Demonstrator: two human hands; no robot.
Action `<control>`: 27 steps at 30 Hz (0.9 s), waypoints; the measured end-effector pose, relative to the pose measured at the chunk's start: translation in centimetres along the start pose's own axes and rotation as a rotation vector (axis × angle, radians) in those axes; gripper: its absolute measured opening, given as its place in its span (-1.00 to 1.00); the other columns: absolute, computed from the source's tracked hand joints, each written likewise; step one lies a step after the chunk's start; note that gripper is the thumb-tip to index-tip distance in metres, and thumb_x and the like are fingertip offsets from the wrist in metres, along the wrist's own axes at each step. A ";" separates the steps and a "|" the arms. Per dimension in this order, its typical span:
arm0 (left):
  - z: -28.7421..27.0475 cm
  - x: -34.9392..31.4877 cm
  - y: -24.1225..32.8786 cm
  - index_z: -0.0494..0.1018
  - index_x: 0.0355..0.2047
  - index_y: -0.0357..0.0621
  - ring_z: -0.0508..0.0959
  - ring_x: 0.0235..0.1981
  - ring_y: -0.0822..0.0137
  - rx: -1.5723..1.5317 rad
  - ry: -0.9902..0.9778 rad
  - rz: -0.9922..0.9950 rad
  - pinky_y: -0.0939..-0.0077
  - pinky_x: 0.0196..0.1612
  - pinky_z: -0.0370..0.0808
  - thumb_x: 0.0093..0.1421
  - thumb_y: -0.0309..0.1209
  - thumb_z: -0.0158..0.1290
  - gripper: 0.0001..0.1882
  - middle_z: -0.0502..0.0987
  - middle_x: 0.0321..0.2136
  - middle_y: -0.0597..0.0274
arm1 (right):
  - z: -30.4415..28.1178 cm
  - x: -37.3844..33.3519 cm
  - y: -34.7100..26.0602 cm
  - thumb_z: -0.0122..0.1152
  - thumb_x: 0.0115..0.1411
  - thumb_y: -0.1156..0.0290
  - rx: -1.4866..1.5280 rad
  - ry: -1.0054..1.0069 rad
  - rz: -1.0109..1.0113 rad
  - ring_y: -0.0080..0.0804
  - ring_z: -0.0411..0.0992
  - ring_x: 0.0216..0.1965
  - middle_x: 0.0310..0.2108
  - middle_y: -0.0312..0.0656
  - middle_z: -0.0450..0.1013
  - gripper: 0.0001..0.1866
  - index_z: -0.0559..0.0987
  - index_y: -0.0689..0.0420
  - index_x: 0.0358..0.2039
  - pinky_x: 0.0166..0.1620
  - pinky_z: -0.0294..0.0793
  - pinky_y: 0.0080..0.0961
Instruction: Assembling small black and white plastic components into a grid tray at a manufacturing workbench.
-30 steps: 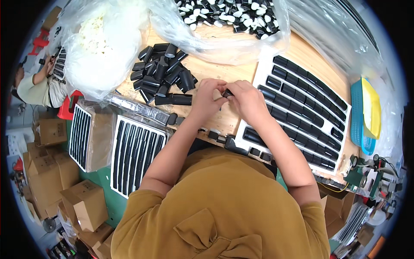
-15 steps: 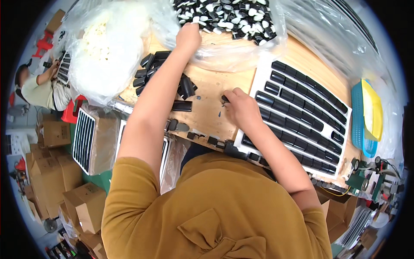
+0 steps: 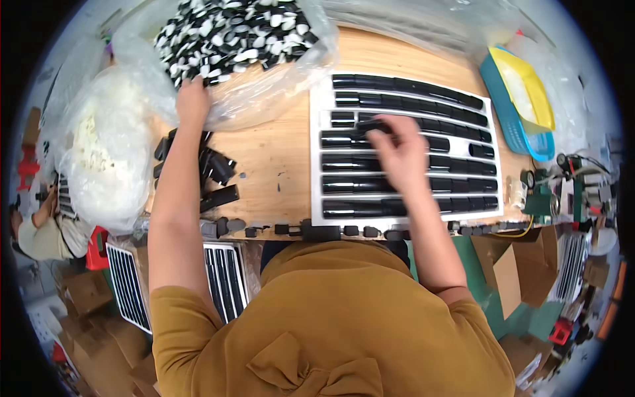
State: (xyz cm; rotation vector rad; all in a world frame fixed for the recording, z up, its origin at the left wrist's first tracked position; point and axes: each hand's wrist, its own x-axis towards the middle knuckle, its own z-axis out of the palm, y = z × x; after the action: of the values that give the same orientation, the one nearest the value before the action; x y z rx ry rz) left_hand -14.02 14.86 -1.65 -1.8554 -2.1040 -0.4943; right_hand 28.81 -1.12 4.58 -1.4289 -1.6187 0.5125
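Observation:
At the near edge of a heap of small black and white oval pieces, my left hand has its fingers bent together. What lies between them is too small to make out. The heap rests on a clear plastic sheet or bag. Over a white tray filled with rows of glossy black cylinders, my right hand pinches a small black piece. It is above the left part of the third and fourth rows from the far side. Gaps show in these rows.
Left on the wooden table lie loose black cylinders, beside a clear bag of cream pieces. A blue basket with a yellow one stands right. Black pieces line the front edge. A person sits far left.
My right hand has gone from the bare wood to above the tray, carrying the dark piece. The whole view has turned, and my left hand stays at the heap's near edge.

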 end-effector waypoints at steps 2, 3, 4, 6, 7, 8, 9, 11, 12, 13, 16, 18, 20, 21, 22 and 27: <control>0.4 0.9 -0.5 0.49 -0.23 -0.15 0.60 -0.19 -0.12 0.015 -0.041 0.023 -0.02 -0.17 0.56 0.08 -0.36 0.16 -0.76 0.57 -0.26 -0.10 | -4.3 0.3 7.7 0.44 0.12 0.40 0.018 0.215 0.151 -0.49 0.47 -0.42 -0.35 -0.22 0.51 -0.66 0.58 0.20 -0.11 -0.40 0.49 -0.55; 0.6 1.1 -0.7 0.49 -0.25 -0.16 0.61 -0.19 -0.12 0.038 -0.058 0.001 -0.02 -0.17 0.56 0.09 -0.37 0.15 -0.77 0.58 -0.26 -0.10 | -6.8 0.3 9.8 0.45 0.12 0.39 -0.022 0.295 0.228 -0.52 0.46 -0.44 -0.35 -0.22 0.51 -0.64 0.55 0.21 -0.11 -0.42 0.46 -0.58; 0.9 1.5 -0.4 0.48 -0.27 -0.18 0.61 -0.20 -0.12 0.057 -0.076 -0.017 -0.02 -0.16 0.56 0.09 -0.37 0.15 -0.78 0.60 -0.27 -0.10 | -9.2 0.2 11.5 0.46 0.12 0.38 -0.065 0.381 0.307 -0.55 0.45 -0.45 -0.35 -0.23 0.51 -0.61 0.53 0.21 -0.10 -0.45 0.44 -0.60; 1.3 2.0 -0.3 0.45 -0.25 -0.18 0.61 -0.21 -0.14 0.046 -0.089 -0.013 -0.02 -0.15 0.56 0.09 -0.39 0.13 -0.78 0.60 -0.28 -0.11 | -12.7 0.1 13.5 0.48 0.10 0.37 -0.063 0.468 0.474 -0.59 0.44 -0.49 -0.39 -0.24 0.51 -0.60 0.48 0.20 -0.14 -0.48 0.40 -0.63; 1.3 2.1 0.0 0.44 -0.23 -0.18 0.61 -0.20 -0.14 0.043 -0.096 -0.029 -0.02 -0.15 0.56 0.09 -0.40 0.13 -0.76 0.60 -0.27 -0.11 | -13.7 0.1 14.3 0.49 0.08 0.38 -0.046 0.476 0.524 -0.58 0.43 -0.50 -0.42 -0.25 0.50 -0.61 0.46 0.21 -0.21 -0.47 0.41 -0.64; 1.5 2.3 -0.1 0.43 -0.22 -0.18 0.61 -0.19 -0.14 0.041 -0.103 -0.048 -0.02 -0.15 0.56 0.09 -0.40 0.14 -0.75 0.59 -0.26 -0.11 | -14.3 0.2 15.1 0.49 0.08 0.38 -0.051 0.489 0.528 -0.58 0.43 -0.50 -0.42 -0.25 0.50 -0.61 0.46 0.21 -0.21 -0.47 0.41 -0.64; 1.7 2.3 -0.1 0.42 -0.10 -0.13 0.60 -0.16 -0.13 0.059 -0.119 -0.065 0.02 -0.12 0.55 0.08 -0.42 0.14 -0.65 0.59 -0.22 -0.09 | -14.6 0.2 16.0 0.51 0.05 0.40 -0.080 0.423 0.549 -0.54 0.47 -0.50 -0.43 -0.21 0.52 -0.61 0.47 0.24 -0.22 -0.46 0.46 -0.59; 1.8 1.5 0.2 0.44 -0.05 -0.09 0.60 -0.16 -0.13 0.020 -0.052 -0.027 0.04 -0.10 0.55 0.08 -0.41 0.14 -0.62 0.58 -0.20 -0.06 | -14.4 0.3 17.0 0.52 0.02 0.42 -0.059 0.361 0.576 -0.50 0.51 -0.50 -0.44 -0.17 0.54 -0.61 0.48 0.27 -0.25 -0.47 0.50 -0.55; 1.8 1.2 0.3 0.45 -0.01 -0.06 0.60 -0.16 -0.13 -0.011 0.014 -0.002 0.05 -0.08 0.54 0.08 -0.41 0.14 -0.58 0.58 -0.19 -0.03 | -14.5 0.3 17.0 0.52 0.01 0.43 -0.075 0.352 0.583 -0.52 0.49 -0.51 -0.45 -0.19 0.53 -0.63 0.49 0.26 -0.26 -0.46 0.49 -0.58; 1.6 1.4 0.1 0.51 -0.03 -0.01 0.60 -0.18 -0.10 -0.028 -0.016 -0.033 0.11 -0.06 0.53 0.09 -0.43 0.12 -0.62 0.60 -0.23 0.03 | -14.7 0.4 16.6 0.52 0.01 0.44 -0.030 0.330 0.597 -0.53 0.47 -0.51 -0.45 -0.20 0.53 -0.63 0.49 0.25 -0.26 -0.45 0.49 -0.58; 1.3 2.0 -2.5 0.57 -0.17 -0.07 0.60 -0.19 -0.08 -0.220 0.091 -0.078 0.13 -0.09 0.53 0.11 -0.45 0.09 -0.75 0.61 -0.27 0.04 | -14.8 0.7 16.5 0.52 0.00 0.43 0.048 0.274 0.608 -0.56 0.45 -0.50 -0.46 -0.22 0.52 -0.62 0.50 0.25 -0.26 -0.44 0.47 -0.58; -0.2 2.2 -0.4 0.58 -0.23 -0.12 0.61 -0.25 -0.02 -0.238 0.133 -0.099 0.20 -0.13 0.53 0.14 -0.46 0.08 -0.81 0.63 -0.31 0.05 | -15.3 -0.2 16.5 0.53 -0.01 0.43 0.060 0.267 0.624 -0.57 0.44 -0.49 -0.47 -0.23 0.52 -0.62 0.50 0.25 -0.26 -0.43 0.46 -0.58; -1.2 2.1 -0.6 0.58 -0.19 -0.15 0.61 -0.33 0.09 -0.462 0.207 -0.155 0.27 -0.18 0.53 0.17 -0.45 0.11 -0.80 0.64 -0.32 0.08 | -14.4 -0.1 15.6 0.49 0.03 0.25 -0.380 0.235 0.441 -0.27 0.52 -0.47 -0.46 -0.14 0.57 -0.66 0.59 0.20 -0.31 -0.31 0.51 -0.37; -1.4 1.9 -0.6 0.58 -0.13 -0.23 0.58 -0.40 0.31 -0.512 0.225 -0.167 0.43 -0.23 0.52 0.17 -0.46 0.15 -0.75 0.63 -0.37 0.18 | -14.1 -0.2 14.9 0.44 0.06 0.15 -0.537 0.221 0.490 -0.09 0.55 -0.35 -0.39 -0.07 0.58 -0.70 0.67 0.11 -0.33 -0.21 0.52 -0.24; -1.6 1.5 -0.9 0.58 -0.13 -0.23 0.58 -0.40 0.31 -0.512 0.225 -0.168 0.43 -0.23 0.52 0.17 -0.46 0.15 -0.75 0.63 -0.37 0.18 | -14.2 -0.2 14.7 0.44 0.06 0.15 -0.537 0.220 0.490 -0.09 0.55 -0.35 -0.39 -0.07 0.58 -0.70 0.67 0.11 -0.33 -0.21 0.52 -0.24; -5.0 -2.4 1.1 0.61 -0.14 -0.29 0.48 -0.41 0.54 -1.093 -0.002 -0.349 0.65 -0.30 0.45 0.15 -0.52 0.20 -0.75 0.56 -0.39 0.35 | -17.5 0.3 15.7 0.32 0.16 0.13 -0.669 0.414 0.478 -0.06 0.58 -0.26 -0.35 -0.02 0.60 -0.71 0.71 0.11 -0.35 -0.18 0.52 -0.17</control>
State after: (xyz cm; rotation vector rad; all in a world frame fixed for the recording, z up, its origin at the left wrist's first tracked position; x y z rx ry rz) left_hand -12.67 10.66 1.86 -1.8525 -2.3581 -2.0377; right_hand 52.07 -1.20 1.45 -2.2678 -1.1436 -0.1012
